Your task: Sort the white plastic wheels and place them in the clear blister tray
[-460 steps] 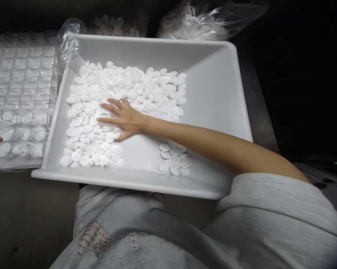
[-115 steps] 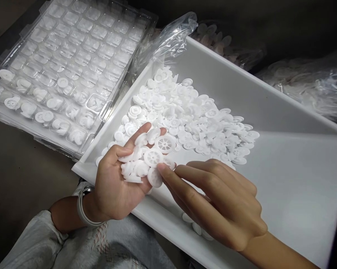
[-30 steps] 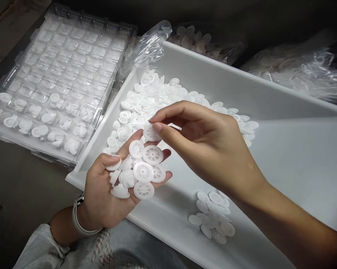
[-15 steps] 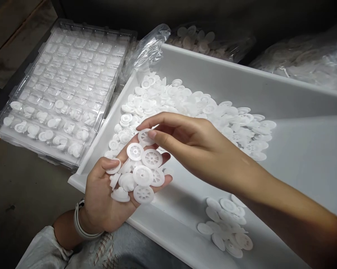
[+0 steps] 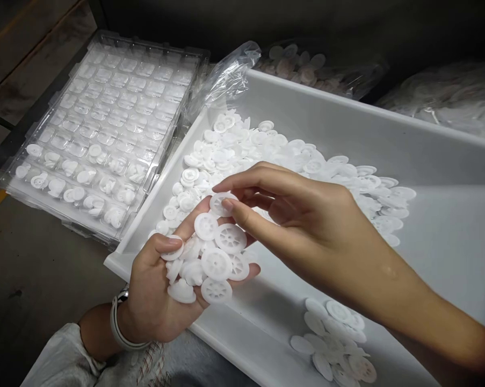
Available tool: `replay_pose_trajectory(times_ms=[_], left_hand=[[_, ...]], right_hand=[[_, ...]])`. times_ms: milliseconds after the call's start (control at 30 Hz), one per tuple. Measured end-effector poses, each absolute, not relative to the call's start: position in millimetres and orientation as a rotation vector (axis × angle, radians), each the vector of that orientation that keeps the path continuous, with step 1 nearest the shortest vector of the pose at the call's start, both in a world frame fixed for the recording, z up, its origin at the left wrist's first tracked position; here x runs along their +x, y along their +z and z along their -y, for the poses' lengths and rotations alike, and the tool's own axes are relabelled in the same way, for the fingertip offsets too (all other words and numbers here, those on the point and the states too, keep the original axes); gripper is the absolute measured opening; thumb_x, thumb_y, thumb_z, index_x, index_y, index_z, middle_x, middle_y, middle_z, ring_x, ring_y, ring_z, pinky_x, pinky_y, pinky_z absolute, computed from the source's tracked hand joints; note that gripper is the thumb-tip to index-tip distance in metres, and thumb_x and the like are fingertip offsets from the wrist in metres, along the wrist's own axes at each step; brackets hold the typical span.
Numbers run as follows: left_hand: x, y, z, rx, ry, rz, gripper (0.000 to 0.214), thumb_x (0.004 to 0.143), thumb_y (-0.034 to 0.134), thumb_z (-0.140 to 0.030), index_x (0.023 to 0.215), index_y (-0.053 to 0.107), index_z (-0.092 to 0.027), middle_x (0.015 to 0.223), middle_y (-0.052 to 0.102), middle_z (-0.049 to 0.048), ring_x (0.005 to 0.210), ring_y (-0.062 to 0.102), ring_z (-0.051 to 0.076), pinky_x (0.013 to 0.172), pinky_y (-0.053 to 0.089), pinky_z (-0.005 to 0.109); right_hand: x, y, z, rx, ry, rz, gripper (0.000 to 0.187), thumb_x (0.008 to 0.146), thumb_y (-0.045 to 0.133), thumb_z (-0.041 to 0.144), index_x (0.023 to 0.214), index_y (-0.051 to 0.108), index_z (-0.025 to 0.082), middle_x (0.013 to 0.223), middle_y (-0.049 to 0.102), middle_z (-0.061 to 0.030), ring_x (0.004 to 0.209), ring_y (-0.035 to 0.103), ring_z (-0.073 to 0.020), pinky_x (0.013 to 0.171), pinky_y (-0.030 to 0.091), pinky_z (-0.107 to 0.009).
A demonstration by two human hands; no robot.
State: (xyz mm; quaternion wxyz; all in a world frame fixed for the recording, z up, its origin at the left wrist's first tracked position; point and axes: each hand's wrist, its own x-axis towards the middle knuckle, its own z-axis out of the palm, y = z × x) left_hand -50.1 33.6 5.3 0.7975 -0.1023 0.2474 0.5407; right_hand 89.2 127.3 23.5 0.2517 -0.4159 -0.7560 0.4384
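My left hand (image 5: 161, 295) is cupped palm up around a heap of white plastic wheels (image 5: 217, 263), some showing spoked faces and others turned on their sides. Its thumb presses on one wheel at the left of the heap. Above the fingertips, my right hand (image 5: 294, 207) pinches a single white plastic wheel (image 5: 222, 204) between thumb and fingers, at the heap's upper edge. Both hands are over the near left part of a grey-white plastic bin (image 5: 347, 121). Behind them a large pile of the same wheels (image 5: 262, 148) lies in the bin, partly hidden by my right hand.
Left of the bin stands a stack of clear plastic trays (image 5: 105, 118); the nearest pockets of the top one hold white pieces. A smaller pile of wheels (image 5: 334, 341) lies in the bin's near part. Clear plastic bags (image 5: 447, 102) with more pieces sit behind the bin.
The whole view has shifted, so that things appear slightly lower and to the right. Both hands keep nearly the same pose, the right still pinching the wheel at the heap's upper edge.
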Motion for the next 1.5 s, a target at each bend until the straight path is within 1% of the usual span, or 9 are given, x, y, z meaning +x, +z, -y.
replay_pose_trajectory(times_ms=[267,567,733,867,1000,1133,1300,1400,1500], left_hand=[[-50.8,4.5,-35.3,-0.220,1.125,-0.484,0.063,0.082,0.043,-0.027,0.145,0.045,-0.023,0.135,0.062,0.0067,0.135,0.050,0.029,0.115,0.035,0.050],[-51.8,3.5,-34.7,-0.212,1.130,-0.442,0.067,0.081,0.042,-0.028,0.149,0.038,-0.024,0.133,0.063,0.0073,0.134,0.050,0.029,0.114,0.036,0.051],[-52.7,3.6,-35.1,-0.209,1.121,-0.459,0.065,0.081,0.044,-0.029,0.145,0.044,-0.021,0.139,0.058,0.0090,0.137,0.047,0.032,0.115,0.033,0.056],[-52.6,4.9,-34.6,-0.242,1.154,-0.483,0.062,0.081,0.043,-0.027,0.143,0.047,-0.022,0.145,0.054,0.0077,0.137,0.047,0.034,0.114,0.033,0.060],[-52.5,4.3,-34.4,-0.262,1.190,-0.495,0.061,0.082,0.043,-0.026,0.143,0.046,-0.023,0.143,0.055,0.0074,0.138,0.046,0.032,0.114,0.035,0.056],[-53.2,3.5,-35.0,-0.298,1.201,-0.510,0.059,0.082,0.042,-0.026,0.141,0.047,-0.025,0.140,0.058,0.0064,0.134,0.052,0.030,0.114,0.037,0.052],[-53.6,3.7,-33.8,-0.286,1.267,-0.498,0.060,0.083,0.040,-0.023,0.143,0.045,-0.027,0.138,0.060,0.0063,0.135,0.050,0.031,0.114,0.035,0.056],[-53.5,4.4,-32.4,-0.290,1.282,-0.497,0.061,0.082,0.041,-0.022,0.143,0.043,-0.026,0.140,0.058,0.0071,0.135,0.050,0.031,0.115,0.034,0.058],[-53.5,5.3,-31.6,-0.286,1.277,-0.491,0.063,0.081,0.042,-0.022,0.143,0.043,-0.023,0.141,0.058,0.0080,0.135,0.050,0.032,0.115,0.033,0.059]], right_hand=[[89.1,25.9,-137.2,-1.106,1.524,2.084,0.017,0.089,0.062,0.036,0.096,0.071,0.024,0.088,0.071,-0.0014,0.067,0.066,-0.0131,0.052,0.056,-0.023],[83.5,24.4,-137.5,-1.151,1.620,1.971,0.016,0.088,0.062,0.035,0.087,0.072,0.022,0.078,0.072,-0.0023,0.062,0.067,-0.0127,0.047,0.055,-0.018],[82.6,22.3,-138.8,-1.174,1.587,1.997,0.019,0.088,0.062,0.039,0.090,0.071,0.022,0.079,0.071,-0.0030,0.062,0.067,-0.0131,0.046,0.054,-0.019],[88.6,17.9,-131.8,-1.158,1.407,2.032,0.026,0.087,0.062,0.044,0.106,0.067,0.027,0.098,0.068,-0.0055,0.077,0.067,-0.0168,0.050,0.057,-0.022],[100.6,19.9,-109.7,-1.083,1.076,2.215,0.047,0.089,0.063,0.041,0.133,0.049,0.034,0.122,0.056,-0.0074,0.108,0.059,-0.0236,0.082,0.059,-0.035],[108.4,23.8,-86.5,-0.799,0.585,2.547,0.042,0.086,0.065,0.025,0.125,0.052,0.030,0.128,0.047,-0.0111,0.120,0.048,-0.0294,0.095,0.051,-0.045],[114.1,17.8,-71.9,-0.786,0.362,2.577,0.043,0.077,0.071,0.019,0.116,0.057,0.033,0.118,0.055,-0.0095,0.111,0.055,-0.0322,0.086,0.052,-0.047],[115.5,9.2,-65.8,-0.725,0.261,2.528,0.041,0.072,0.077,0.020,0.107,0.060,0.033,0.105,0.062,-0.0064,0.089,0.061,-0.0263,0.070,0.052,-0.042],[113.1,1.6,-60.2,-0.562,0.049,2.511,0.033,0.072,0.077,0.012,0.099,0.065,0.024,0.099,0.063,-0.0062,0.080,0.058,-0.0189,0.064,0.050,-0.035]])
